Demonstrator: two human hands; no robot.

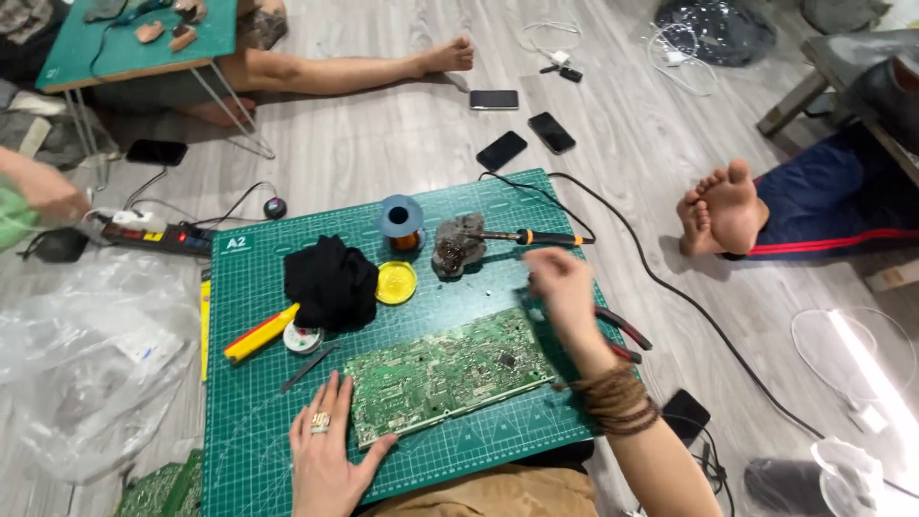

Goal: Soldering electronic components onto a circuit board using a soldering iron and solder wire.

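A black cloth, yellow tin and wire spool are lying far on the green mat. Three phones are resting beyond on the floor, and a power strip is sitting far left.

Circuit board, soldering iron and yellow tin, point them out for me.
circuit board point(450, 371), head view, middle of the green board
soldering iron point(538, 237), head view, on its handle
yellow tin point(395, 282), head view, its centre

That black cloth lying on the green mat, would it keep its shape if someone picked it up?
Probably not. The black cloth lies crumpled in soft folds on the green cutting mat, so it would likely droop and hang limp. It looks light for its size, and pushed it would probably bunch up rather than slide or roll. It seems unlikely to break.
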